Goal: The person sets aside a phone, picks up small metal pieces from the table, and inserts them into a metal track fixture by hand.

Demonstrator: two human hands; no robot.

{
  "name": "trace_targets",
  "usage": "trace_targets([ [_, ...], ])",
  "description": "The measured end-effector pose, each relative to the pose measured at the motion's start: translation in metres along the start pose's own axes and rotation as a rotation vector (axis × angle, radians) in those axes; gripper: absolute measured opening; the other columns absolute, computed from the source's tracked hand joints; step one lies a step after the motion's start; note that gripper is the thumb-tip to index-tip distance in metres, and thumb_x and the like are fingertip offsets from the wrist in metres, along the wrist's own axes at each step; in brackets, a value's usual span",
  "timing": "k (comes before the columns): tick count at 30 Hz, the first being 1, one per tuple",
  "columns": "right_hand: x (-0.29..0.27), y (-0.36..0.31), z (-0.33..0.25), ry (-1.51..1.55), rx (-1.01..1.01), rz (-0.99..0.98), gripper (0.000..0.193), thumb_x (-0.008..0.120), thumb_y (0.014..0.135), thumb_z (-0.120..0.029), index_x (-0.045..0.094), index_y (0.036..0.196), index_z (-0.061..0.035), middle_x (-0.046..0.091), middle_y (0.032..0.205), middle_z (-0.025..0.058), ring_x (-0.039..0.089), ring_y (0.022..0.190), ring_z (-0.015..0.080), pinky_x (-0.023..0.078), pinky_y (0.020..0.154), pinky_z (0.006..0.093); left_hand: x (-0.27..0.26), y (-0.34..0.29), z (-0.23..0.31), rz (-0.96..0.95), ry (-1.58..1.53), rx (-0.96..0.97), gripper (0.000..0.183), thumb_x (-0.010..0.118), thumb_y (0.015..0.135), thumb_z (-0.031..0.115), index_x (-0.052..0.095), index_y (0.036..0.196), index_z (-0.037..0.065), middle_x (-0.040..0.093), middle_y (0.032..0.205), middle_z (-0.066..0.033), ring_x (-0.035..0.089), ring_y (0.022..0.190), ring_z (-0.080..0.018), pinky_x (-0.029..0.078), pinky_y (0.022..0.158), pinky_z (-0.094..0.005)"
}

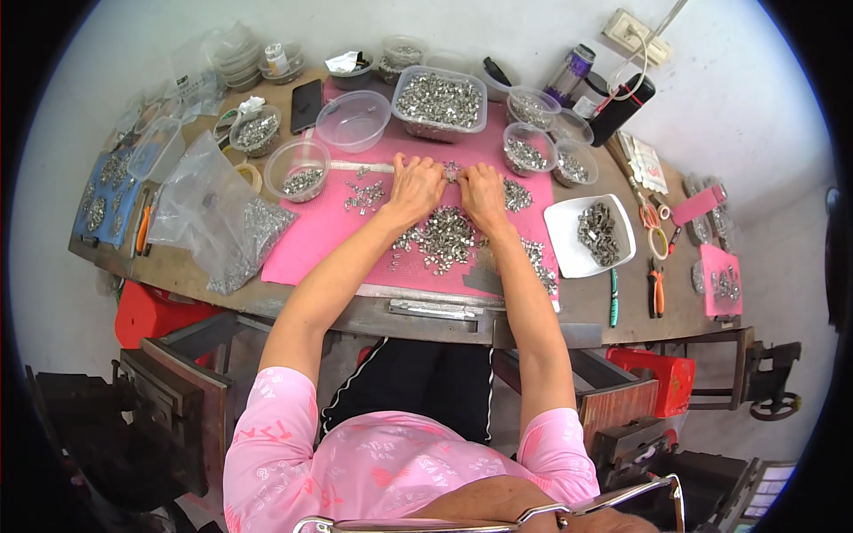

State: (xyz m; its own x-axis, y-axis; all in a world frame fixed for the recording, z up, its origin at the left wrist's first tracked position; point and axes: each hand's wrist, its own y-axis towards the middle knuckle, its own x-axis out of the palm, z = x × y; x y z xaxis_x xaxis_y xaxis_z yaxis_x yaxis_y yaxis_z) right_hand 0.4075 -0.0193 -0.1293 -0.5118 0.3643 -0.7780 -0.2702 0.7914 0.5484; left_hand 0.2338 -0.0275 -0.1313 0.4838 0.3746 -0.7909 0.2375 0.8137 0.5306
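My left hand [418,188] and my right hand [482,195] meet over the pink mat [306,235], fingers closed and fingertips almost touching. Between them shows a small silvery metal piece [451,176], its exact shape too small to make out. Just below my hands lies a heap of small shiny metal parts [447,235]. Looser metal parts [364,195] are scattered left of my left hand. To the right of my right hand are another small pile [515,195] and a strewn group of parts [538,265].
A white tray [556,233] of darker metal parts stands at right, near orange-handled pliers [656,289]. Behind the hands are a full plastic tub [440,102] and an empty round bowl [354,122]. A clear bag [204,213] of parts and a black phone [306,106] lie at left.
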Motion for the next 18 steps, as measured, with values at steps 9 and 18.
trace_targets([
  [9,-0.103,-0.074,-0.052,0.268,0.005,-0.299,0.007,0.069,0.088,-0.011,0.066,0.086,-0.0045,0.065,0.084,0.0121,0.063,0.084,0.0312,0.043,0.078,0.0436,0.007,-0.002,-0.009,0.067,0.003,0.093,0.008,0.067,0.091,0.016,0.069,0.096,0.011,0.065,0.096,-0.0071,0.061,0.099,-0.0269,0.033,0.103,-0.0565],
  [18,-0.121,-0.135,-0.064,0.153,-0.017,-0.336,0.005,0.071,0.086,-0.010,0.070,0.085,-0.0056,0.064,0.084,0.0109,0.061,0.086,0.0313,0.043,0.080,0.0430,-0.013,-0.010,0.002,-0.002,-0.142,0.062,0.007,0.066,0.091,0.015,0.067,0.095,0.009,0.065,0.093,-0.0081,0.062,0.096,-0.0280,0.035,0.098,-0.0521],
])
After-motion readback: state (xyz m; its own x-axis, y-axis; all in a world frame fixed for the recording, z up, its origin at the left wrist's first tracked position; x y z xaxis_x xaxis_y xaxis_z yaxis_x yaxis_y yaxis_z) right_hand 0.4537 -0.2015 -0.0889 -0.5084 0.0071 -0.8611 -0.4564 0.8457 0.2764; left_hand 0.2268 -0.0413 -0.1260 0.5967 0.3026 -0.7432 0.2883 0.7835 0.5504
